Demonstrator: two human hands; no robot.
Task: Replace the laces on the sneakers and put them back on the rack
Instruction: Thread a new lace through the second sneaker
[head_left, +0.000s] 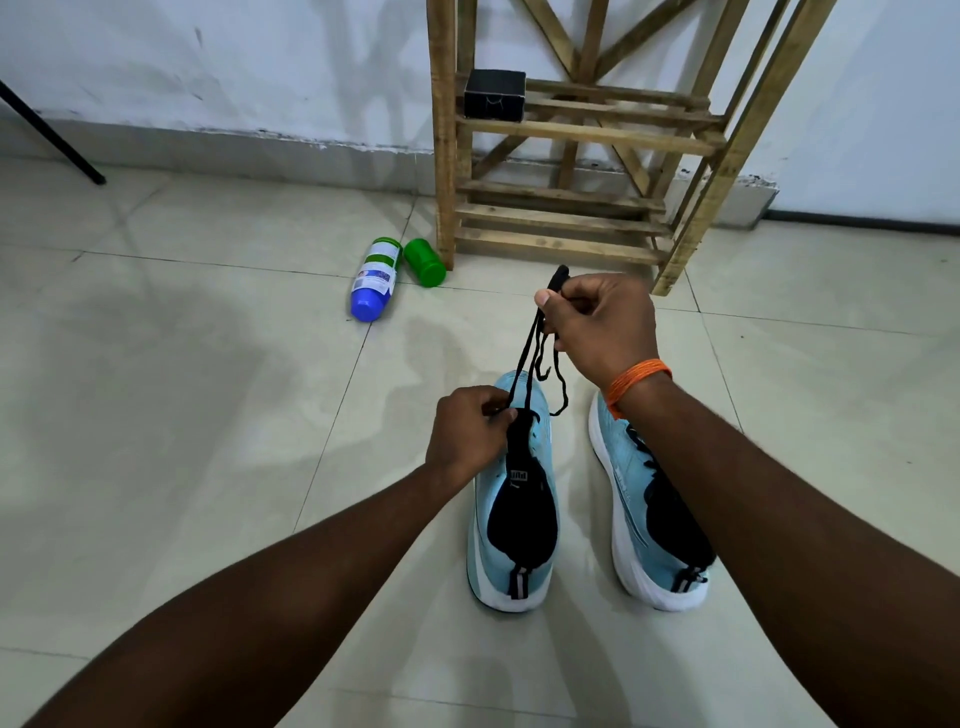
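Observation:
Two light blue sneakers with black tongues stand side by side on the tiled floor, the left sneaker (514, 525) and the right sneaker (654, 514). A black lace (524, 358) runs taut from the left sneaker's eyelets up to my right hand (597, 322), which pinches its upper end above the toe. A loose end of the lace dangles beside it. My left hand (470, 431) grips the lace down at the tongue of the left sneaker. My right forearm covers part of the right sneaker. The wooden rack (582, 135) stands against the wall just behind.
A small black box (493, 96) sits on a rack shelf. A blue-capped bottle (375, 280) lies on the floor with a green container (425, 262) beside the rack's left leg. A black stand leg (52, 135) slants at far left.

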